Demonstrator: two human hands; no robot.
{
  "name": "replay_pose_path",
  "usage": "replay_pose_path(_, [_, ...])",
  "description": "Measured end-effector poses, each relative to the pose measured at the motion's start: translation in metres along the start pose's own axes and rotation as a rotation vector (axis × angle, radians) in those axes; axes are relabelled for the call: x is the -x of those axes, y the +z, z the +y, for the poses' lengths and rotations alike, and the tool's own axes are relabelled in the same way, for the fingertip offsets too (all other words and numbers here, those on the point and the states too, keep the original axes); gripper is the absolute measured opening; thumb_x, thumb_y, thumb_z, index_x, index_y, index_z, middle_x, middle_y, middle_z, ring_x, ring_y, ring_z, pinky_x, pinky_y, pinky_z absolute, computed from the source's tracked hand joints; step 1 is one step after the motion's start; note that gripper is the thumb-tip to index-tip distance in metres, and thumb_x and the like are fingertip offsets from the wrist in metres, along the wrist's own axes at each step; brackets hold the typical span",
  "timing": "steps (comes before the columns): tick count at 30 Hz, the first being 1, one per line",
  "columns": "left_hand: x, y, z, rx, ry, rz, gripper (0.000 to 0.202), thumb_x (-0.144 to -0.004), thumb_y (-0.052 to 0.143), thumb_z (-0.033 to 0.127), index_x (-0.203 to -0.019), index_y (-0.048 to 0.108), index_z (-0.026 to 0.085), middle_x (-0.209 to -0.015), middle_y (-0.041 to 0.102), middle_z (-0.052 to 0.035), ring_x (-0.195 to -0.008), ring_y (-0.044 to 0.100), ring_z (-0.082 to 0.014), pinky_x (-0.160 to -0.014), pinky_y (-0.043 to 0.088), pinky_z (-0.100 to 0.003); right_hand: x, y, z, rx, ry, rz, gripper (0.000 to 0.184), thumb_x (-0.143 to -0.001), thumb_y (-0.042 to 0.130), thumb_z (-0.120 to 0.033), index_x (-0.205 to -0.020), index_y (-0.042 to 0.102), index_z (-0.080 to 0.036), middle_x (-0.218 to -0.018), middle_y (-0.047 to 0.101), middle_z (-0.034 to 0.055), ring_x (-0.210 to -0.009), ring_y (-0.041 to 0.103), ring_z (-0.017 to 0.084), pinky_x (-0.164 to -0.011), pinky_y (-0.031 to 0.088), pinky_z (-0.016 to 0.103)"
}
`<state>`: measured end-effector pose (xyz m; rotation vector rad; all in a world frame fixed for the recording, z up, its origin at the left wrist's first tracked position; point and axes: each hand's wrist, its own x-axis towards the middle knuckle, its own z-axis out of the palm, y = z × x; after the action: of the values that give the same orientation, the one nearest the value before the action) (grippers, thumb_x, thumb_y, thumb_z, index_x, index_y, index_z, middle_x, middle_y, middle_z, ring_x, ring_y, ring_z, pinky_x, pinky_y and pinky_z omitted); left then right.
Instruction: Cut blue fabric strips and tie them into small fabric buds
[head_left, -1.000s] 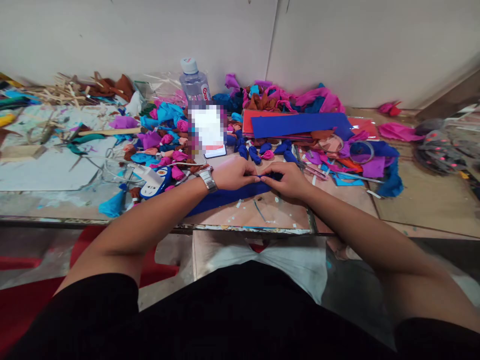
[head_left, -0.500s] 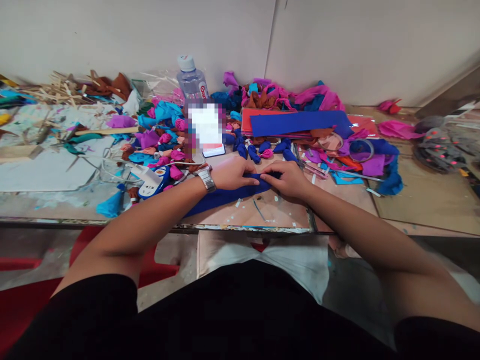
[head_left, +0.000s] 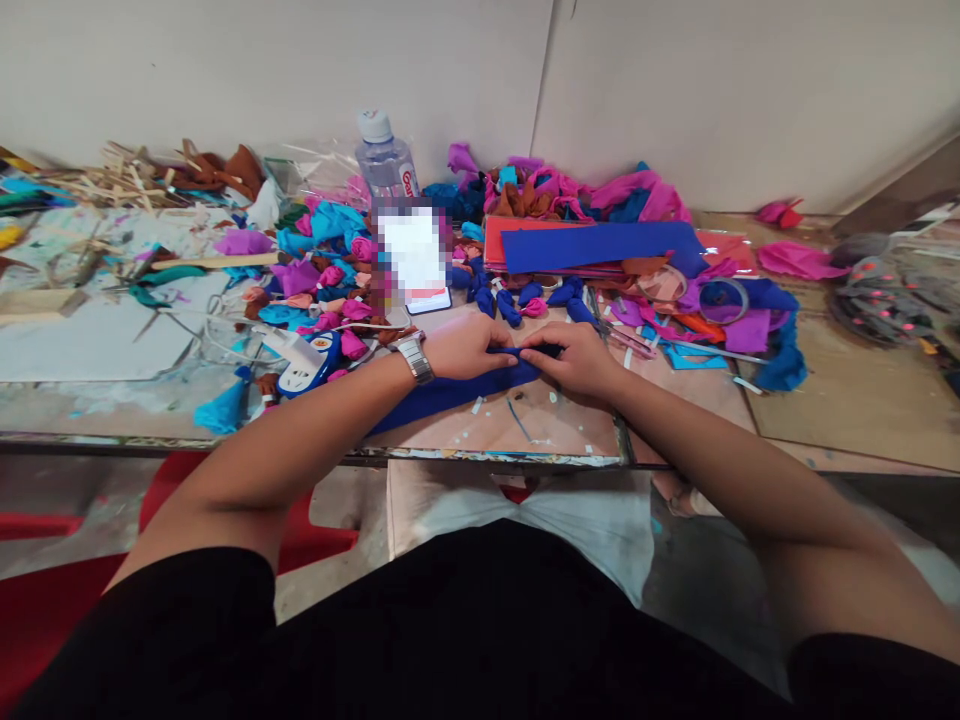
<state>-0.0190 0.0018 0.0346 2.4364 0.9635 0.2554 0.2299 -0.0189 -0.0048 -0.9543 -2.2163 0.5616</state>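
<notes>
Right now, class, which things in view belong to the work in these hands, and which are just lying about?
In the work:
blue strip, pinched by the left fingers and right fingers
likely, by matching colour: twisted blue pieces, flat blue sheet

Apparently just lying about:
bottle
phone
blue-and-white power socket
wooden sticks

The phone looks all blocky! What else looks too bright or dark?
Head view: coarse squares cover most of the phone, which glares white; head view: the black shirt shows hardly any folds, and a soft shadow lies below the right hand.
</notes>
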Motion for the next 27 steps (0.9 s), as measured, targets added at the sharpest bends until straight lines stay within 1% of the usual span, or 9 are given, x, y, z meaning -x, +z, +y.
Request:
replay_pose_path(3, [-0.0009,0.0001,-0.0025,0.021,0.013,-0.002,0.034,-0.094,0.065,0.045,-0.079,0.074,0.016,-0.065,0.056,0.0019,-0.062,0.043,-0.0122,-0.064,0.028,-0.031,0.0006,0.0003,-0.0005,-0.018,-0.001,0.01,0.018,-0.098,0.074,-0.035,-0.106,0.086,-0.024,-0.104,0.088,0.0056,-0.092,0.08,0.026,-0.088,0.06,0.039])
replay_pose_path(7, [-0.0021,0.0002,-0.0055,0.093,0.009,-0.032,0.035,-0.093,0.065,0.047,-0.087,0.079,0.016,-0.067,0.056,0.0028,-0.063,0.044,-0.0116,-0.063,0.03,-0.029,0.0012,0.0012,-0.004,-0.025,-0.014,0.045,0.015,-0.096,0.076,-0.032,-0.104,0.087,-0.025,-0.103,0.088,0.0053,-0.093,0.082,0.026,-0.087,0.061,0.04])
replay_pose_path(10, [-0.0028,0.0007,-0.0058,0.131,0.008,-0.042,0.036,-0.093,0.065,0.048,-0.09,0.08,0.015,-0.067,0.056,0.0032,-0.063,0.044,-0.0113,-0.063,0.031,-0.028,0.0018,0.0015,-0.0062,-0.009,-0.028,0.053,0.016,-0.098,0.075,-0.031,-0.105,0.087,-0.025,-0.105,0.088,0.0051,-0.095,0.082,0.027,-0.089,0.061,0.04])
replay_pose_path(12, [-0.0028,0.0008,-0.0049,0.135,0.023,-0.035,0.037,-0.094,0.063,0.048,-0.089,0.079,0.015,-0.067,0.056,0.0032,-0.063,0.044,-0.0111,-0.063,0.032,-0.028,0.0023,0.0011,-0.0064,-0.006,-0.03,0.061,0.016,-0.098,0.075,-0.031,-0.107,0.087,-0.025,-0.107,0.088,0.0054,-0.097,0.082,0.027,-0.09,0.062,0.04])
replay_pose_path(16, [-0.0016,0.0001,-0.0023,0.086,0.059,0.022,0.039,-0.099,0.058,0.045,-0.08,0.075,0.015,-0.065,0.055,0.0024,-0.062,0.044,-0.0113,-0.063,0.032,-0.029,0.0024,-0.0004,-0.0038,-0.002,-0.026,0.064,0.02,-0.098,0.074,-0.033,-0.111,0.087,-0.024,-0.107,0.088,0.0063,-0.097,0.082,0.027,-0.089,0.062,0.04])
replay_pose_path(18, [-0.0009,-0.0006,-0.0014,0.065,0.061,0.037,0.038,-0.099,0.058,0.044,-0.081,0.076,0.016,-0.066,0.059,0.0015,-0.063,0.048,-0.0118,-0.064,0.032,-0.029,0.002,-0.0009,-0.0022,0.019,-0.02,0.067,0.019,-0.098,0.074,-0.033,-0.108,0.086,-0.023,-0.105,0.088,0.0065,-0.095,0.082,0.027,-0.087,0.061,0.04])
replay_pose_path(23, [0.0002,-0.0009,0.0,0.067,0.052,0.046,0.035,-0.099,0.061,0.043,-0.095,0.083,0.017,-0.076,0.072,-0.0007,-0.068,0.057,-0.0135,-0.066,0.036,-0.029,0.0014,-0.0003,-0.0019,0.046,-0.006,0.073,0.017,-0.098,0.073,-0.033,-0.1,0.086,-0.022,-0.099,0.087,0.0066,-0.09,0.081,0.026,-0.083,0.06,0.039])
replay_pose_path(25, [0.0001,-0.0004,0.0004,0.069,0.053,0.054,0.035,-0.099,0.059,0.041,-0.095,0.083,0.017,-0.076,0.073,-0.0007,-0.068,0.058,-0.0134,-0.067,0.037,-0.029,0.0013,-0.0001,-0.0029,0.034,-0.011,0.073,0.017,-0.098,0.074,-0.033,-0.101,0.086,-0.022,-0.101,0.087,0.0064,-0.091,0.081,0.026,-0.084,0.06,0.038])
replay_pose_path(27, [-0.0002,0.0001,0.0003,0.057,0.05,0.057,0.034,-0.099,0.06,0.041,-0.09,0.082,0.017,-0.073,0.071,-0.0002,-0.066,0.056,-0.013,-0.066,0.037,-0.029,0.0011,0.0,-0.0038,0.026,-0.016,0.079,0.016,-0.097,0.074,-0.033,-0.102,0.086,-0.023,-0.102,0.088,0.006,-0.092,0.081,0.026,-0.085,0.061,0.038])
